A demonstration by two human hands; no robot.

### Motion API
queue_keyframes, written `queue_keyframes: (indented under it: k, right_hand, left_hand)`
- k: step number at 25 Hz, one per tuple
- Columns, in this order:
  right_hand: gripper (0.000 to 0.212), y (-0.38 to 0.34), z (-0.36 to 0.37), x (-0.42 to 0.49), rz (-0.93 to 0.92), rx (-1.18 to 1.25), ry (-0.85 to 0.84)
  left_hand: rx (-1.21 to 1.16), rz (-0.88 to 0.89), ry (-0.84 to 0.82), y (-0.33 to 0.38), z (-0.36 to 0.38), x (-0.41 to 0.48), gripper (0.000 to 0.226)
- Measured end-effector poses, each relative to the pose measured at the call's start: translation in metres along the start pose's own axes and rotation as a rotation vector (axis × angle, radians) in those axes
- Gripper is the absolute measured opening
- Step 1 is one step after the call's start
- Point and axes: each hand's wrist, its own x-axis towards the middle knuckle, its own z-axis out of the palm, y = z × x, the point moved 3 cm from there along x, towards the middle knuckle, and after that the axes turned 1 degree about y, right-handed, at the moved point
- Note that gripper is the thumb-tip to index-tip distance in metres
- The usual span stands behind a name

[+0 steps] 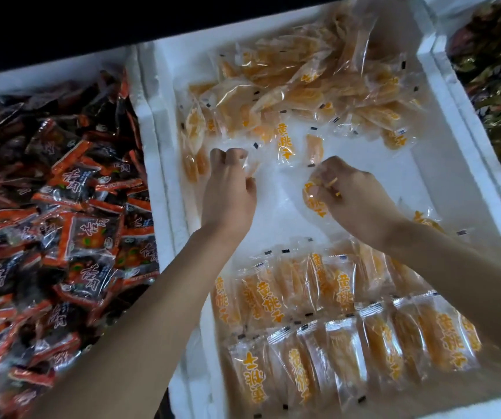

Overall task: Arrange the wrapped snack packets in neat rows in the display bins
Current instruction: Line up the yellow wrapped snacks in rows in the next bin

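A white foam bin (442, 164) holds clear packets of yellow dried fruit with orange lettering. A loose heap of packets (312, 83) lies at its far end. Two neat rows of packets (343, 325) fill the near end. My left hand (228, 189) reaches into the bin's middle and pinches the edge of a clear packet (250, 164). My right hand (361, 198) grips another packet (312, 204) just to the right. Single packets (285, 143) lie on the bare floor between the heap and my hands.
On the left, a second foam bin (144, 122) is heaped with red and black snack packets (61, 213). At the right, a third bin (467, 122) holds dark green and gold packets (497, 71). Foam walls separate the bins.
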Motion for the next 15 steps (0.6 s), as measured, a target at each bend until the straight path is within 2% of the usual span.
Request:
queue_keyframes:
  k: [3,7,12,15]
  right_hand:
    - [0.014,-0.018,0.012,0.008,0.037,0.151,-0.004]
    - [0.014,-0.045,0.058,0.012,0.114,0.381,-0.181]
    - [0.016,-0.071,0.095,0.017,0.122,0.406,-0.371]
    - [0.023,-0.081,0.099,0.02,-0.028,0.198,-0.315]
  left_hand:
    - [-0.137,0.109,0.163,-0.003,-0.033,-0.012,0.025]
    - [-0.172,0.12,0.259,-0.012,-0.064,-0.024,0.019]
    - [-0.194,0.057,0.218,-0.03,-0.083,-0.051,0.018]
    - [-0.216,0.035,0.197,-0.038,-0.087,-0.061,0.021]
